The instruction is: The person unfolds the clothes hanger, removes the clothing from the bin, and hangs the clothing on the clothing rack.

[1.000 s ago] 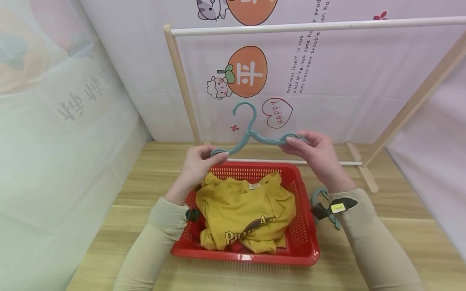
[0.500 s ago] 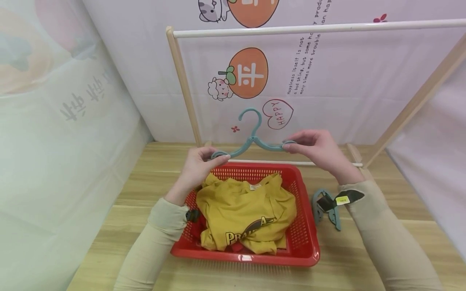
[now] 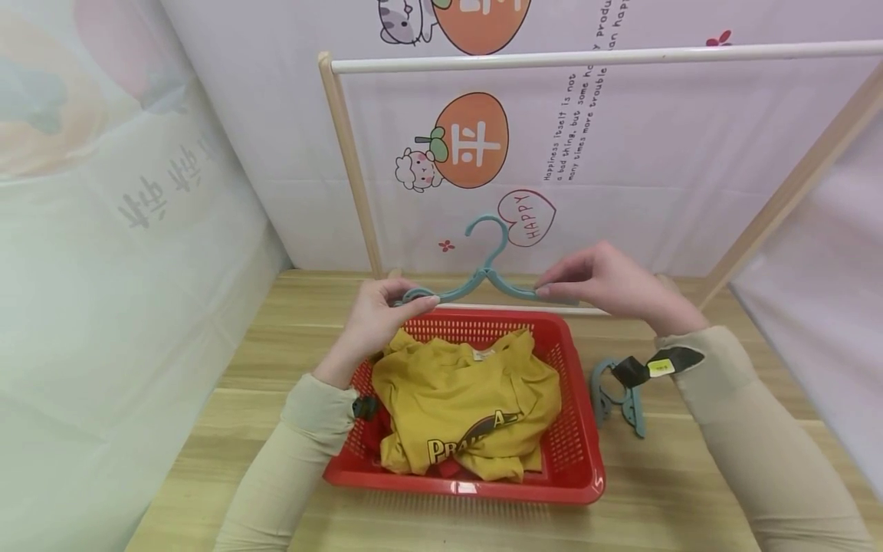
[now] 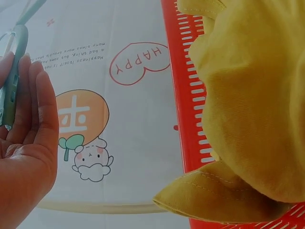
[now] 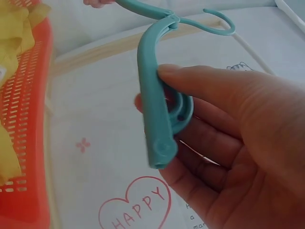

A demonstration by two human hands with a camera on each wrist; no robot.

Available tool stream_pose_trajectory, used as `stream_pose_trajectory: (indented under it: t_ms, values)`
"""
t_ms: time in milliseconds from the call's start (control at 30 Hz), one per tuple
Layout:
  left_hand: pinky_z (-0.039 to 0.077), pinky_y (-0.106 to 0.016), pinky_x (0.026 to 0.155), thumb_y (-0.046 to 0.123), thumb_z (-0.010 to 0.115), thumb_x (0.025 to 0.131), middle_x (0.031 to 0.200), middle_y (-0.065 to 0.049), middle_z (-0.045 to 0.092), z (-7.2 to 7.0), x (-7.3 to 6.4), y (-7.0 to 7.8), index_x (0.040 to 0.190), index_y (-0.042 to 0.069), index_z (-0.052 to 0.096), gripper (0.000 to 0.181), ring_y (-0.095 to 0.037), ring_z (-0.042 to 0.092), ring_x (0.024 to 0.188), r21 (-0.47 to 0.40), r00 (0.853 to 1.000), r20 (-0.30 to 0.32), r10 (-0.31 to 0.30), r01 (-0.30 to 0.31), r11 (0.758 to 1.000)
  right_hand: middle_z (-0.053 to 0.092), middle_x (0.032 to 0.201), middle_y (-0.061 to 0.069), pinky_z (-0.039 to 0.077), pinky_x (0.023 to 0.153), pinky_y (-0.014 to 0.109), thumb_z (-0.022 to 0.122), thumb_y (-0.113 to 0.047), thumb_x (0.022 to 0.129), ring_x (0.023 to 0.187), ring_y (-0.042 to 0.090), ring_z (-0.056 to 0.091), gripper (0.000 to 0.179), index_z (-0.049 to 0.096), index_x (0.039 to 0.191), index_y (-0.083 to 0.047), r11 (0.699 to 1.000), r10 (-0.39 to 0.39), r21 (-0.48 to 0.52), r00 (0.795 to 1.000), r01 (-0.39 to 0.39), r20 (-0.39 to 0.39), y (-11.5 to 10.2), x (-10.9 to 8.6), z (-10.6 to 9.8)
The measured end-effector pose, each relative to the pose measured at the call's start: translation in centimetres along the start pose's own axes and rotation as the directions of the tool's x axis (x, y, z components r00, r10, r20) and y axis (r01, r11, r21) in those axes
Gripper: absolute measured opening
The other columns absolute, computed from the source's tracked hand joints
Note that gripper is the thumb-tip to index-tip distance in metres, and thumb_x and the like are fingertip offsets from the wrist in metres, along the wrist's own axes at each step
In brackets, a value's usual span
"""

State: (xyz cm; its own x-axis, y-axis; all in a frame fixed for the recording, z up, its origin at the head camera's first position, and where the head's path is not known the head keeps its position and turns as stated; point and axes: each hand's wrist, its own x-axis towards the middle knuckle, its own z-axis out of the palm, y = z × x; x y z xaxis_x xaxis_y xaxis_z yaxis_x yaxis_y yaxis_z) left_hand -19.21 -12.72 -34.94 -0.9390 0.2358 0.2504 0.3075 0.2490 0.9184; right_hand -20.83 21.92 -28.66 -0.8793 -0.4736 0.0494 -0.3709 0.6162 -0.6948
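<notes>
A teal folding clothes hanger [image 3: 512, 289] is held up level over the basket's far rim, its hook pointing up. My left hand [image 3: 375, 316] pinches the end of its left arm between thumb and fingers. The right arm's end is pinched by my right hand [image 3: 607, 285]; in the right wrist view the thumb presses that teal arm [image 5: 151, 90] against the curled fingers. Below, a yellow T-shirt [image 3: 469, 399] with printed lettering lies rumpled in the red plastic basket [image 3: 586, 460]. In the left wrist view the shirt [image 4: 257, 95] fills the right side.
A second teal hanger [image 3: 633, 410], folded, lies on the wooden table [image 3: 228, 429] right of the basket, below my right wrist. Behind the basket stands a wooden rack with a white top rail [image 3: 586, 57] and a wooden left post [image 3: 352, 165]. A printed white sheet hangs at the back.
The hanger has come down and slightly right, its arms spread flatter. My right hand has slid along its arm, with the forearm swinging right. My left hand has barely moved.
</notes>
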Motion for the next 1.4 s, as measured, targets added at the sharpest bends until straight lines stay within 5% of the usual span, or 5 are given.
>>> stream_pose_trajectory:
  t_ms: [300,633,900,1167,1400]
  values:
    - [0.04,-0.028,0.06,0.024,0.08,0.092,0.079,-0.007,0.069,-0.09,0.14,-0.09,0.093,0.004,0.077,0.021,-0.019,0.047,0.067,0.016,1.0,0.013,0.014,-0.014,1.0,0.076,0.1,-0.002,0.057,0.079,0.031,0.078,-0.027,0.093,0.092,0.018,0.068,0.014,0.082,0.101,-0.016,0.999,-0.008,-0.049,0.997,0.012,0.079,-0.13,0.29,-0.24]
    - [0.048,-0.028,0.062,0.023,0.079,0.093,0.083,-0.005,0.071,-0.21,0.25,0.02,0.094,0.006,0.078,0.018,-0.019,0.056,0.07,0.011,0.999,0.022,0.03,-0.03,0.999,0.076,0.098,-0.003,0.057,0.076,0.029,0.076,-0.024,0.095,0.088,0.018,0.069,0.013,0.082,0.102,-0.015,0.998,-0.038,-0.049,0.996,0.042,0.083,0.07,0.42,-0.19]
    - [0.051,-0.029,0.063,0.024,0.079,0.093,0.085,-0.006,0.072,-0.34,0.21,0.06,0.094,0.004,0.078,0.019,-0.036,0.06,0.076,-0.004,1.0,0.019,0.004,-0.004,1.0,0.076,0.096,0.0,0.056,0.075,0.029,0.076,-0.026,0.095,0.088,0.022,0.069,0.014,0.081,0.102,-0.015,0.999,-0.041,-0.033,0.997,0.043,0.062,0.01,0.3,-0.09]
    - [0.051,-0.029,0.068,0.022,0.079,0.092,0.086,-0.007,0.07,-0.43,0.46,0.06,0.095,0.003,0.078,0.019,-0.021,0.059,0.076,-0.018,1.0,0.007,0.025,-0.025,1.0,0.076,0.095,-0.003,0.056,0.078,0.028,0.076,-0.023,0.095,0.089,0.017,0.07,0.011,0.082,0.101,-0.016,0.997,-0.072,-0.042,0.997,0.072,0.001,-0.06,0.32,-0.1]
    - [0.057,-0.053,0.081,0.019,0.079,0.092,0.087,-0.008,0.072,-0.5,0.54,0.21,0.094,0.003,0.077,0.016,-0.027,0.07,0.083,-0.061,0.999,0.011,0.051,-0.051,0.997,0.076,0.099,0.0,0.054,0.079,0.024,0.076,-0.021,0.095,0.091,0.016,0.07,0.014,0.081,0.104,-0.012,0.995,-0.092,-0.035,0.994,0.09,-0.06,-0.2,0.24,-0.45]
